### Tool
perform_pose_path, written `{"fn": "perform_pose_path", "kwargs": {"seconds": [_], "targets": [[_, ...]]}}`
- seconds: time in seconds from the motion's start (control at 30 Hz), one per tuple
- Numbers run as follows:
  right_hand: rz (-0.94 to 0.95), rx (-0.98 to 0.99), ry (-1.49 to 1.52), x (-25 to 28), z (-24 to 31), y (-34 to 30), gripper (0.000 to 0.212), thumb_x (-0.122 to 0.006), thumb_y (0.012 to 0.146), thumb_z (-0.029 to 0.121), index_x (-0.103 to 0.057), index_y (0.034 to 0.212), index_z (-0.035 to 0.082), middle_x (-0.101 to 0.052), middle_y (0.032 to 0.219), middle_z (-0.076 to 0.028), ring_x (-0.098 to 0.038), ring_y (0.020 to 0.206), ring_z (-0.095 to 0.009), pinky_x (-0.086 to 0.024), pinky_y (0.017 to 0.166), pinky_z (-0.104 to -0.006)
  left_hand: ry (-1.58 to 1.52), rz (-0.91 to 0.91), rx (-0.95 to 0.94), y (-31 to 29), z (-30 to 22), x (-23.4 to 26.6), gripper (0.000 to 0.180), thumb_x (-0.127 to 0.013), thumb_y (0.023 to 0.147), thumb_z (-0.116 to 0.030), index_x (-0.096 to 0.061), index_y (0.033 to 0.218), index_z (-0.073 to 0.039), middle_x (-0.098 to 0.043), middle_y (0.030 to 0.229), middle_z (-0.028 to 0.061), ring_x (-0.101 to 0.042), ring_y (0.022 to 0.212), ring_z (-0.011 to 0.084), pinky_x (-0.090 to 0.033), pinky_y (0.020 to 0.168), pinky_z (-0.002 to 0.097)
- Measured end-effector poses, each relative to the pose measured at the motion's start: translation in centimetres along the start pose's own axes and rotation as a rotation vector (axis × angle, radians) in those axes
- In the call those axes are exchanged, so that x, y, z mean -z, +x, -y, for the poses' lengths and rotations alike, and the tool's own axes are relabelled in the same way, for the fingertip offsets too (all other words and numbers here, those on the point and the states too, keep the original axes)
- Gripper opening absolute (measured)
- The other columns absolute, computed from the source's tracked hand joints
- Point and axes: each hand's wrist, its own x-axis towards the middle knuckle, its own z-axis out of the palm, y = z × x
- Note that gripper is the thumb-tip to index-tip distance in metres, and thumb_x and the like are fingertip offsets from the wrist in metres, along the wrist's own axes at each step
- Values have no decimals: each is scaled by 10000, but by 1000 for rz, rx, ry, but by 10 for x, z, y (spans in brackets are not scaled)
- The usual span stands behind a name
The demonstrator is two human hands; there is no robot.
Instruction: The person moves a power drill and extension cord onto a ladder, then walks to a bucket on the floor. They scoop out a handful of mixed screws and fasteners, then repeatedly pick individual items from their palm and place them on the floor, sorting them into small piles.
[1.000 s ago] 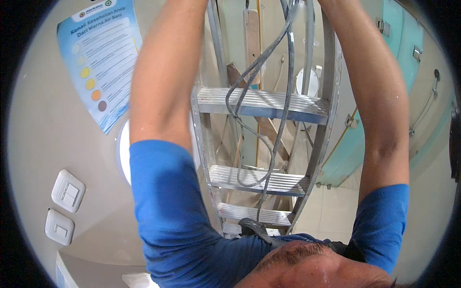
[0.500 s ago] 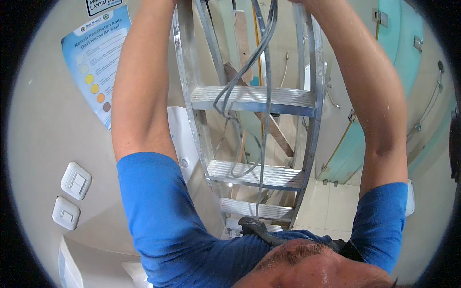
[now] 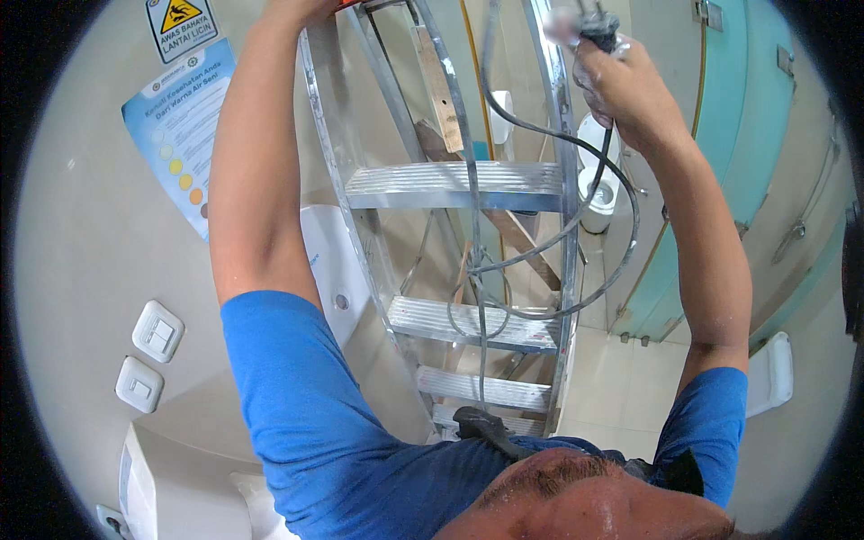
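Electrical plug (image 3: 599, 32) sits within the right hand (image 3: 627, 92), closed grip apparently leaving prongs (image 3: 598, 8) clear; left hand (image 3: 313, 6): grip indiscernible.

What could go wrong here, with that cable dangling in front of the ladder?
The grey cable hangs in loops in front of the ladder steps, so it might snag on one or catch a foot. The right hand grips what looks like a dark plug, and its fingers seem dusted white, so the hold could slip and let the plug drop.
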Motion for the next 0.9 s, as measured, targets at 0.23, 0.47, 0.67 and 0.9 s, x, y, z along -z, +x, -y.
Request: {"fn": "perform_pose_path", "kwargs": {"seconds": [0.23,0.47,0.67,0.9], "targets": [[180,97,393,5,-25,-35,197,-581,903,154,-611,1064,46,-514,733,27,-420,589,-48,-333,512,-240,-93,-191,112,-18,-8,2,556,-649,839,-147,-538,1382,-97,-587,1301,262,-562,1232,368,-429,1077,411],[343,-235,280,-13,-23,-47,327,-576,953,246,-595,1210,45,-550,780,-10,-463,641,-54,-357,533,-226,-549,-429,440,-156,-110,-97,567,-858,672,-277,-607,1105,-11,-675,1037,135,-667,945,259,-523,761,410],[282,-157,471,-33,-23,-53,423,-614,925,288,-569,1226,-6,-588,813,-36,-472,642,-70,-384,546,-248,-1044,536,597,-142,-107,-174,525,-885,709,-349,-637,927,58,-693,942,161,-685,879,235,-560,690,368],[40,311,-367,-61,-31,-40,340,-545,953,217,-617,1122,-70,-650,829,-264,-656,832,-417,-516,753,-469,-1101,590,606,-137,-120,-169,383,-794,822,-310,-680,869,53,-699,843,122,-666,710,190,-536,618,309]]}}
